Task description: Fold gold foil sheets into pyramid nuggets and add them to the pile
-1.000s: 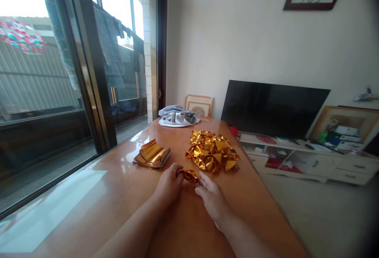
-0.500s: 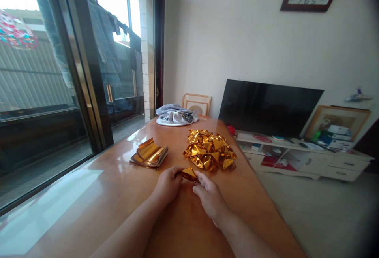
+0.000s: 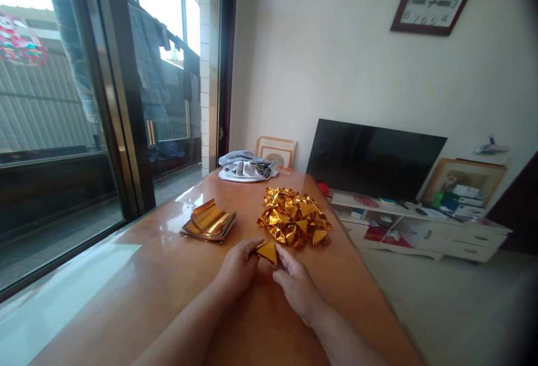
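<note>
Now gold foil piece [image 3: 268, 251] between both hands' fingers [image 3: 256, 244].

A: What's the person wearing on the arms?
B: Nothing visible. Both forearms bare, no sleeves in shot, left hand [image 3: 237, 268] and right hand [image 3: 296, 285] w/o gloves.
A: Rings, watch?
B: None that show.

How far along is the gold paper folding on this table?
Done: a heap of folded gold pieces lies on the table just beyond the hands. In hand: the left hand and right hand pinch one gold piece between them, part folded into a triangle. Left: a stack of flat gold sheets waits to the left.
</note>
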Demonstrator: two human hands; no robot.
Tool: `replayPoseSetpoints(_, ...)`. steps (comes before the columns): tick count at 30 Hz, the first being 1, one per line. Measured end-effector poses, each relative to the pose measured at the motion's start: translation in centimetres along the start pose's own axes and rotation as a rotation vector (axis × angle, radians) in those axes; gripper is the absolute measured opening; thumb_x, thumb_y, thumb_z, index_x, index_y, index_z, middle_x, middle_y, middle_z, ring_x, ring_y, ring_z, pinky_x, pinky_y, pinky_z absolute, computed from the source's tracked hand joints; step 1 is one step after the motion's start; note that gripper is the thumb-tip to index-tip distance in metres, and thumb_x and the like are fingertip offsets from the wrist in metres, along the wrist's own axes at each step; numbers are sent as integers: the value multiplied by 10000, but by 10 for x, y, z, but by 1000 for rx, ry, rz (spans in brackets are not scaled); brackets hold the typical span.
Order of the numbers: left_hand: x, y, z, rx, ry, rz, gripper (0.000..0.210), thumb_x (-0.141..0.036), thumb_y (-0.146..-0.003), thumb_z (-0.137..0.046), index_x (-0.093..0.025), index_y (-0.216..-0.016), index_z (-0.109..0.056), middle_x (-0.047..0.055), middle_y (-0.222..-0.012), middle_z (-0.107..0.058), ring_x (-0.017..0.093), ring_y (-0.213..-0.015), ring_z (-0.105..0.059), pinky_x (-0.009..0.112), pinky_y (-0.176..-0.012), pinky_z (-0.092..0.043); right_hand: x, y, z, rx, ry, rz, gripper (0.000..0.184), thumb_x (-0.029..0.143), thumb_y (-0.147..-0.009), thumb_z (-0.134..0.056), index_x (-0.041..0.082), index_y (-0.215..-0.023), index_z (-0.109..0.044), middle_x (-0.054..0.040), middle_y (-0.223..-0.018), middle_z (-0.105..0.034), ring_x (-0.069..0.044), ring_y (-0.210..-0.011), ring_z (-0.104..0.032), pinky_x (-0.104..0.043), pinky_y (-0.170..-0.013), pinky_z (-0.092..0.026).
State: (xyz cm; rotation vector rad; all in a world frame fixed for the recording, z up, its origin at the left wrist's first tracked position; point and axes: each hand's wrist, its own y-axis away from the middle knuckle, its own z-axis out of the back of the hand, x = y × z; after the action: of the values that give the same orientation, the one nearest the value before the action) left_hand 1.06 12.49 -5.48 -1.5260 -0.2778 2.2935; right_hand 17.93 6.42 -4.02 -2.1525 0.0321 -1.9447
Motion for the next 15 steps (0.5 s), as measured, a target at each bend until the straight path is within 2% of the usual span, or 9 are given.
replayPoseSetpoints(3, -3, 1, 1, 61, -4, -16, 594, -35, -690, -549, -254, -1210, -738, 41, -1169, -743, 264, -1110, -656, 345, -1040, -455, -3, -1, 1, 1, 26, 1, 696, 106, -748, -540, 249, -1429, -537, -21, -1422, -599, -226, -1343, -530, -393, -1160, -392)
replayPoseSetpoints(7, -7, 3, 1, 74, -6, -26, 635, -15, -647, -520, -254, -1191, -746, 40, -1121, -748, 264, -1068, -655, 342, -1016, -461, -4, -1, 1, -3, 59, 10, 688, 109, -752, -541, 246, -1426, -548, -26, -1381, -629, -240, -1313, -555, -409, -1133, -423)
replayPoseSetpoints(15, -13, 4, 4, 115, -95, -77, 626, -24, -687, -490, -271, -1207, -734, 46, -1041, -731, 239, -959, -650, 310, -912, -475, -8, -1, 2, -2, 67, 16, 664, 105, -765, -540, 245, -1414, -561, -36, -1379, -627, -235, -1312, -555, -408, -1129, -419)
